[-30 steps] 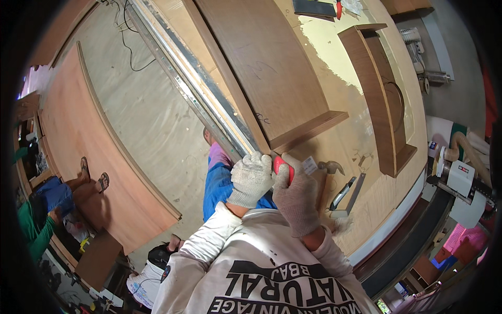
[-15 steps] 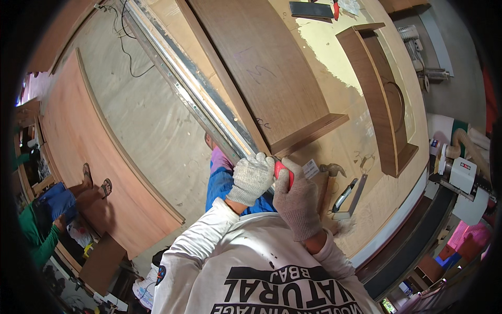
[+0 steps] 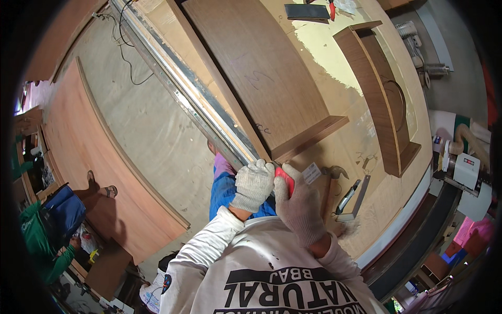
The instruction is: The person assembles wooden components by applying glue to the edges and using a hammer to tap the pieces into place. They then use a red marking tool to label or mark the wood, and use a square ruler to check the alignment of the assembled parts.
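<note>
My right hand [image 3: 299, 206], in a grey knit glove, is closed around a red-handled tool [image 3: 284, 179]; its working end is hidden. My left hand [image 3: 254, 184], in a paler knit glove, is right beside it with fingers curled. Whatever those fingers grip, if anything, is hidden. Both hands are at the near corner of a brown wooden panel [image 3: 256, 78] with raised edge boards [image 3: 311, 137]. To the right lie a claw hammer [image 3: 335, 171], a cutter knife [image 3: 348, 197] and a metal square [image 3: 361, 198].
A brown wooden frame piece [image 3: 374, 99] stands farther right on the worktable [image 3: 387, 209]. A black flat block [image 3: 307, 12] lies at the far side. On the left are a large plywood sheet [image 3: 110, 157] and another person in green and blue [image 3: 63, 209].
My hands stay at the panel's corner, with the right hand still around the red-handled tool. The view has shifted slightly. At left, the other person has bent or shifted lower.
</note>
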Demonstrator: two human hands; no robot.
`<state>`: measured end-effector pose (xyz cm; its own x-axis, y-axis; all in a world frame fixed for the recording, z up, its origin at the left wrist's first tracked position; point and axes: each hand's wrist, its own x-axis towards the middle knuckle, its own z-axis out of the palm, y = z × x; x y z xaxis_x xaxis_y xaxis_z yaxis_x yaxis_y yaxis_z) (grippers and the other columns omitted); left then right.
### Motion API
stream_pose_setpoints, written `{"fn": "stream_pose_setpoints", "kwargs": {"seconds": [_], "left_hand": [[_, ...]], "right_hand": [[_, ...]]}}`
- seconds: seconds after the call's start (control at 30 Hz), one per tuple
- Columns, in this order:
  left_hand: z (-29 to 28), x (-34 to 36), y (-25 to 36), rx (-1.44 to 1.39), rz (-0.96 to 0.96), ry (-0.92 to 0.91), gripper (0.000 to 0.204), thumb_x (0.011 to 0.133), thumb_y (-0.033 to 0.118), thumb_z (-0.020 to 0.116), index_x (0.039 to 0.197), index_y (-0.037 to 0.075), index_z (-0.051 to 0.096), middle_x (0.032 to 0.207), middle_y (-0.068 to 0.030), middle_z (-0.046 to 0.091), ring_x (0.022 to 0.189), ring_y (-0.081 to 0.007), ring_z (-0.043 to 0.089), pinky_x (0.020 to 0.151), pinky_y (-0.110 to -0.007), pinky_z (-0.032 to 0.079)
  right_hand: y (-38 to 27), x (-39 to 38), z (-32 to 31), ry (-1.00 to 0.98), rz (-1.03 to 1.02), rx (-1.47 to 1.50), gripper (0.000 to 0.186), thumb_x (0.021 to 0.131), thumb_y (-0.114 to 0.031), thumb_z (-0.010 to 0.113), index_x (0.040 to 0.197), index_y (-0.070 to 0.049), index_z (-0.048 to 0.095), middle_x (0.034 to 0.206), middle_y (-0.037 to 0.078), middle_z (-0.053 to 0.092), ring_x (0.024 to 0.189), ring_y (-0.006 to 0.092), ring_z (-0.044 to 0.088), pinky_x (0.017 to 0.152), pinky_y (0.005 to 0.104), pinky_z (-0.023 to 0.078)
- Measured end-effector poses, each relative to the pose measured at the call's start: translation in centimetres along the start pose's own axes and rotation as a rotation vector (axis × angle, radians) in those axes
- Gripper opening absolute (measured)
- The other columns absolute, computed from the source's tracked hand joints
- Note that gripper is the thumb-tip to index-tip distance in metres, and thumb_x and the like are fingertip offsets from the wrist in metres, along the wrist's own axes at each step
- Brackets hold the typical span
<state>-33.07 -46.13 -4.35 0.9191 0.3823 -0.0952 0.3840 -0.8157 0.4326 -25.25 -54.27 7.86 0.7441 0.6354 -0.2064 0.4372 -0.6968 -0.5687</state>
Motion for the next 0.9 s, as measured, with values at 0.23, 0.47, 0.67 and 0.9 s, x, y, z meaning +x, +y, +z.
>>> {"fn": "stream_pose_setpoints", "kwargs": {"seconds": [0.23,0.47,0.67,0.9], "left_hand": [[-0.4,0.2,0.5,0.029,-0.028,-0.051,0.016,0.080,0.022,0.066,0.086,0.007,0.063,0.081,-0.0111,0.061,0.079,-0.0303,0.069,0.063,-0.044,0.057],[-1.1,0.4,0.5,0.013,-0.028,-0.050,0.024,0.076,0.028,0.072,0.086,0.009,0.063,0.085,-0.0107,0.062,0.080,-0.0307,0.068,0.066,-0.045,0.056],[-0.7,0.1,0.6,0.025,-0.064,-0.083,0.019,0.079,0.025,0.068,0.088,0.009,0.063,0.088,-0.0102,0.062,0.082,-0.0309,0.066,0.068,-0.045,0.055],[-0.1,-0.2,0.5,-0.007,-0.086,-0.110,0.026,0.079,0.023,0.071,0.098,0.009,0.062,0.096,-0.0117,0.061,0.090,-0.0336,0.064,0.075,-0.047,0.053]], "right_hand": [[-0.4,-1.6,-3.3,-0.205,0.075,0.236,0.078,0.088,-0.027,0.080,0.149,0.004,0.041,0.083,0.016,0.068,0.070,0.0216,0.069,0.067,0.0332,0.056],[3.0,-6.0,-5.7,-0.255,0.201,0.379,0.081,0.091,-0.034,0.078,0.148,0.008,0.039,0.084,0.011,0.068,0.075,0.0202,0.067,0.073,0.0356,0.055],[10.5,-6.4,-3.9,-0.040,0.265,0.054,0.055,0.095,-0.019,0.070,0.140,0.006,0.049,0.110,0.021,0.066,0.096,0.0337,0.067,0.085,0.0410,0.055],[25.9,-7.1,1.6,0.138,0.351,-0.409,0.059,0.094,-0.024,0.068,0.140,0.006,0.049,0.140,0.032,0.050,0.123,0.0479,0.055,0.101,0.0508,0.048]]}}
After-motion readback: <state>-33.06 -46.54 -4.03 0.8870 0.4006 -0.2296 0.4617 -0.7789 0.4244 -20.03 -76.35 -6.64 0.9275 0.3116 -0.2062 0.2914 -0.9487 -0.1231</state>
